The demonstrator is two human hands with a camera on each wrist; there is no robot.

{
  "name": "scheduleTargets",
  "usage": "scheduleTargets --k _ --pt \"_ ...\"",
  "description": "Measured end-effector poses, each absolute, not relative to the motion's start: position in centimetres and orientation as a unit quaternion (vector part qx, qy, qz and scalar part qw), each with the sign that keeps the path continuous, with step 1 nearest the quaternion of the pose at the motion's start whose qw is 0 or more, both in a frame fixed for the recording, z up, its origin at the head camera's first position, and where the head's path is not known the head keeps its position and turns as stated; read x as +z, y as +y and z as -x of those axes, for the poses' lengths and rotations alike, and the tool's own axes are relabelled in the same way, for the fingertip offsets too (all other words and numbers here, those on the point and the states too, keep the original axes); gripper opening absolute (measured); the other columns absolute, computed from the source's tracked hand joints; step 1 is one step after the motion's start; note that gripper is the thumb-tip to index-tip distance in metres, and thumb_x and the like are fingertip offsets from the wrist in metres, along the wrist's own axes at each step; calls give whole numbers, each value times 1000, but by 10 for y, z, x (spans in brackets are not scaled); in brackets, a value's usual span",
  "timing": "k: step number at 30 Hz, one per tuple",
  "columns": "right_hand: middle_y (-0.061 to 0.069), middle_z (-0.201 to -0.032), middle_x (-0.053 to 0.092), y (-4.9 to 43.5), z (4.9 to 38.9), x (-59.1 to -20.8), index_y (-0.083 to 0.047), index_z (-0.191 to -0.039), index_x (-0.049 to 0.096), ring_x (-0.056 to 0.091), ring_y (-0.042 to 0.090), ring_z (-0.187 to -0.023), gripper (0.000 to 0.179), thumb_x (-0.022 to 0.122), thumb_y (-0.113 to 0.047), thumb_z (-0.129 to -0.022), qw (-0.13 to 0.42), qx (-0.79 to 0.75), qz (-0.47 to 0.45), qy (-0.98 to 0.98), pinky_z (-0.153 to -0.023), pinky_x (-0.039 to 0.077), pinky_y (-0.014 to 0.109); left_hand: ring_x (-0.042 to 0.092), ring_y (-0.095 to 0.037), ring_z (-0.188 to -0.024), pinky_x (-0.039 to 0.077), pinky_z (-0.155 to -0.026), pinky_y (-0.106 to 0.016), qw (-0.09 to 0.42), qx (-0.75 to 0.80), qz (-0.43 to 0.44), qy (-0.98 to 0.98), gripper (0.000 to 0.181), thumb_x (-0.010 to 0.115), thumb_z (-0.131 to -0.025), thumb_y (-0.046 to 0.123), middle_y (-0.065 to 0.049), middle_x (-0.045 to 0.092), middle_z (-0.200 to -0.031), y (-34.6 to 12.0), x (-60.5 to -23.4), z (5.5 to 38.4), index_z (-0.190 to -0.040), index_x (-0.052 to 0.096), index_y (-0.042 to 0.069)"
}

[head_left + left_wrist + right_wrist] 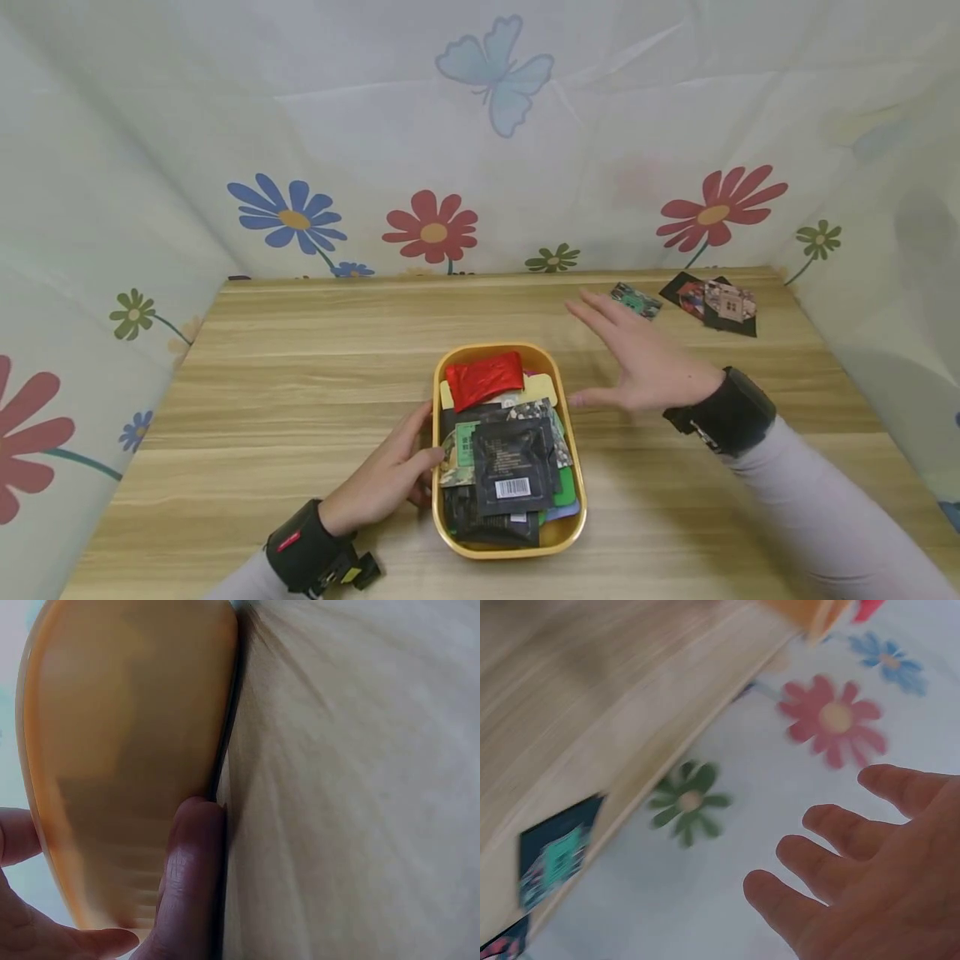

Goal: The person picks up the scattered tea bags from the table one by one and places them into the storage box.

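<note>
A yellow plastic basket (510, 552) stands on the table, filled with flat packets. A red foil packet (485, 380) lies at its far end, and a black packet with a barcode (513, 458) lies on top nearer to me. My left hand (378, 487) holds the basket's left side, its thumb over the rim. In the left wrist view, fingers (193, 862) touch the basket's outer wall (135, 697). Off the basket's right side, my right hand (651, 360) hovers with spread fingers and holds nothing.
At the table's back right lie a green-and-dark patterned packet (634, 298) and black packets with printed pictures (730, 307), partly overlapping. A flower-printed white curtain (337, 108) encloses the wooden table (300, 350) at the back and both sides.
</note>
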State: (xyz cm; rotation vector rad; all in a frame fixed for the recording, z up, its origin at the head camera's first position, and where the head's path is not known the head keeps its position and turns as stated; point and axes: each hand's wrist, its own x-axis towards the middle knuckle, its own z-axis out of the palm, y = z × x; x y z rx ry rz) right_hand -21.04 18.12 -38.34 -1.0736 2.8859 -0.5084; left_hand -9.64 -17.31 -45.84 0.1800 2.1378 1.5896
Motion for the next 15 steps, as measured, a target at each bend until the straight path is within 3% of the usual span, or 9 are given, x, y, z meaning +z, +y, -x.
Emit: scheduleTargets --k 7,15 --pt "22 -163 18 218 259 -408 -7 -160 23 22 45 -146 119 66 -75 -72 43 -131 245 960 -111 28 65 65 -26 -77 58 -56 -43 234 581 -65 777 70 52 -100 32 -14 30 -151 -174 -459 96 -161 18 26" --pt "26 -161 19 235 292 -426 -4 -159 23 20 47 -145 117 63 -75 -75 79 -99 195 973 -112 26 66 66 -25 -77 58 -56 -42 233 576 -63 781 70 52 -100 33 -14 30 -151 -174 -460 97 -161 18 26"
